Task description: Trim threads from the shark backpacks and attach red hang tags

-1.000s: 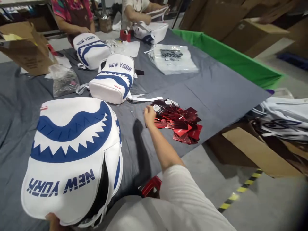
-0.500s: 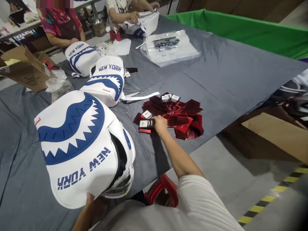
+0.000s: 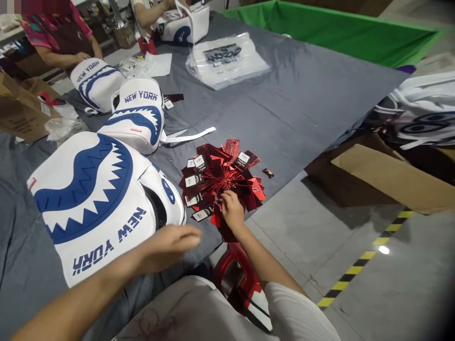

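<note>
A white backpack [image 3: 88, 199] with a blue shark mouth and "NEW YORK" lettering lies on the grey table [image 3: 302, 99] in front of me. My left hand [image 3: 170, 244] hovers by its lower right corner, fingers loosely together and blurred, holding nothing that I can see. A pile of shiny red hang tags [image 3: 220, 177] sits near the table's front edge. My right hand [image 3: 232, 208] rests on the near side of the pile, fingers pinched on a red tag.
Two more white shark backpacks [image 3: 137, 113] [image 3: 95, 83] lie further back. Clear plastic bags [image 3: 225, 61] are at the far middle. Two other people [image 3: 53, 38] work at the far edge. A red stool [image 3: 236, 274] stands below me. Cardboard [image 3: 391, 175] lies on the floor to the right.
My left hand let go of the backpack's bottom and moved right toward the tags. My right hand pulled back to the near side of the tag pile, which now lies closer to me.
</note>
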The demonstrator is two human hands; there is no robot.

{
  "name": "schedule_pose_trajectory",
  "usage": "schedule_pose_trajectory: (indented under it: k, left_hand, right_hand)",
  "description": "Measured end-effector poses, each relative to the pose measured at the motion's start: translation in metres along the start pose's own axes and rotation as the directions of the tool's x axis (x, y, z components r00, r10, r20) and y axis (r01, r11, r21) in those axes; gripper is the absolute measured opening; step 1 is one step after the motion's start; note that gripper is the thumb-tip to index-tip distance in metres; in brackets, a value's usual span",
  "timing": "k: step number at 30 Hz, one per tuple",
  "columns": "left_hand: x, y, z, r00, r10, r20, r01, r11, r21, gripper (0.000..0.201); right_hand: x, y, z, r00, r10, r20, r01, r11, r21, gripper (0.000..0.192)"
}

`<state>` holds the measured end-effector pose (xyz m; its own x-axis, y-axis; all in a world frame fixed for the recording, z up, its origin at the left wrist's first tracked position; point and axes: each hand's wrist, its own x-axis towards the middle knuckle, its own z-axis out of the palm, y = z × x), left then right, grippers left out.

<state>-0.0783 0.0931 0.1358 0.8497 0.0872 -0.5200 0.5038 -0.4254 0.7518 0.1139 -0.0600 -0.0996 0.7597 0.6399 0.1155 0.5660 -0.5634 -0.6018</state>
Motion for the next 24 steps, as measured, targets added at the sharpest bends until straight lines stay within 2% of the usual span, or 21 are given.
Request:
schedule_pose_trajectory:
  k: [1,2,4,6,8,9,11,14,17,19,21,22,24]
  left_hand:
    - [0.029,0.017,-0.003,1.0,0.019,0.005,-0.02,0.994,0.103,0.038]
    - [0.058,0.031,-0.005,0.999,0.023,-0.036,-0.015,0.975,0.222,0.036]
    - [0.114,0.048,-0.002,0.993,0.026,-0.119,0.027,0.904,0.427,0.036]
    - [0.162,0.053,0.009,0.979,0.061,-0.196,0.061,0.824,0.564,0.041]
    - [0.2,0.048,0.023,0.969,0.067,-0.236,0.104,0.758,0.644,0.051]
    - [0.214,0.044,0.03,0.969,0.054,-0.243,0.126,0.738,0.663,0.054]
    - [0.235,0.034,0.039,0.97,0.022,-0.243,0.151,0.73,0.667,0.045]
    - [0.25,0.023,0.038,0.958,0.009,-0.286,0.183,0.751,0.634,0.028]
    - [0.253,0.022,0.019,0.94,-0.046,-0.338,0.242,0.788,0.567,0.035]
    - [0.247,0.031,0.005,0.944,-0.116,-0.308,0.271,0.807,0.525,0.053]
    - [0.227,0.048,-0.006,0.958,-0.085,-0.273,0.222,0.824,0.522,0.065]
    - [0.21,0.058,-0.009,0.965,-0.018,-0.263,0.159,0.835,0.527,0.058]
    - [0.162,0.072,-0.011,0.954,0.168,-0.247,-0.019,0.859,0.512,0.029]
  right_hand:
    - [0.0,0.002,-0.001,0.99,0.131,-0.058,-0.129,0.991,0.029,0.033]
    - [0.002,0.003,0.0,0.964,0.249,-0.097,-0.244,0.968,0.063,0.034]
    - [0.01,0.003,0.006,0.917,0.384,-0.106,-0.372,0.921,0.115,0.038]
    - [0.019,-0.001,0.012,0.912,0.406,-0.067,-0.394,0.909,0.136,0.036]
    - [0.025,-0.008,0.016,0.902,0.43,-0.038,-0.42,0.894,0.155,0.033]
    - [0.025,-0.012,0.016,0.897,0.442,-0.028,-0.432,0.887,0.161,0.034]
    - [0.019,-0.021,0.012,0.892,0.452,0.005,-0.445,0.878,0.175,0.037]
    - [-0.005,-0.039,0.001,0.899,0.424,0.107,-0.437,0.876,0.205,0.034]
    - [-0.04,-0.059,-0.014,0.899,0.388,0.203,-0.433,0.858,0.276,0.031]
    - [-0.063,-0.071,-0.03,0.89,0.401,0.219,-0.456,0.798,0.393,0.034]
    - [-0.082,-0.081,-0.051,0.88,0.421,0.219,-0.471,0.717,0.514,0.035]
    - [-0.09,-0.087,-0.063,0.882,0.417,0.221,-0.465,0.692,0.552,0.036]
    - [-0.103,-0.102,-0.085,0.904,0.372,0.212,-0.423,0.697,0.579,0.033]
